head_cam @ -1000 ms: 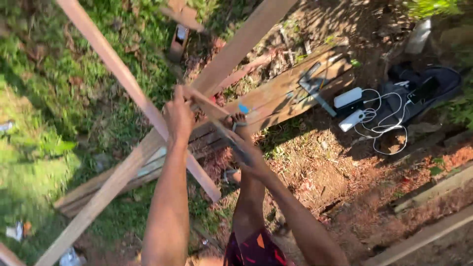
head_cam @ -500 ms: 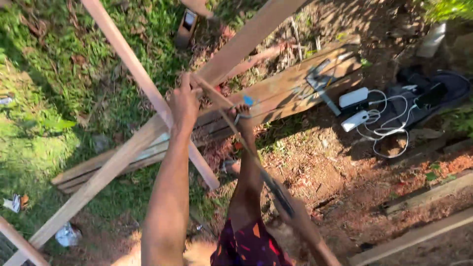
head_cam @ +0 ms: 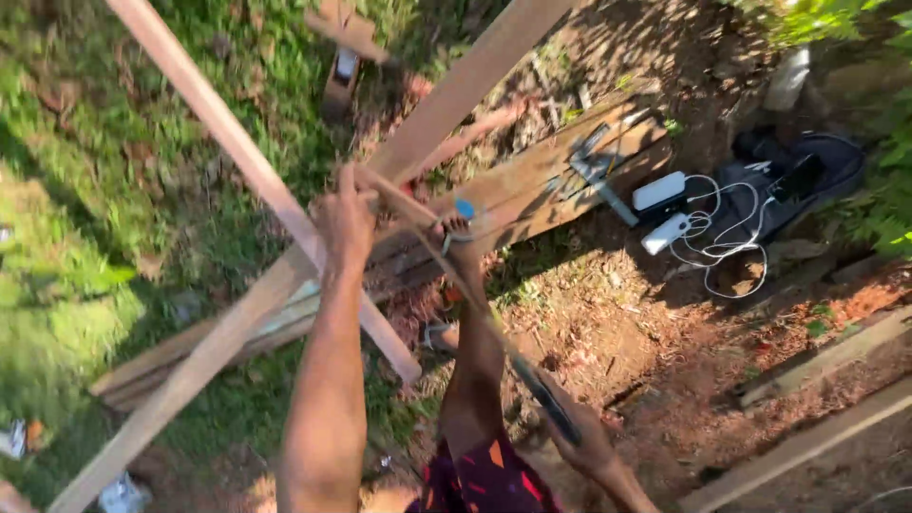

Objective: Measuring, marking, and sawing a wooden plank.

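My left hand (head_cam: 347, 223) grips the spot where two long pale wooden beams cross, a thin one (head_cam: 237, 157) and a wider one (head_cam: 465, 90), high above the ground. Low at the right, my right hand (head_cam: 591, 446) is closed on the dark handle of a long thin tool (head_cam: 475, 304). The tool's blurred shaft slants up towards my left hand, and I cannot tell what kind of tool it is. Between my arms my leg (head_cam: 470, 366) reaches down, with patterned shorts at the bottom edge.
Weathered planks (head_cam: 532, 180) lie on the ground below with a metal tool (head_cam: 598, 176) on them. Two white power banks (head_cam: 660, 190) with white cables and a black bag (head_cam: 807, 176) lie on the dirt. Grass covers the left; more boards (head_cam: 817, 361) lie at the right.
My right hand has pulled back from the beam crossing down to the lower right, drawing the long tool with it. My left hand stays on the beams. The view has shifted slightly.
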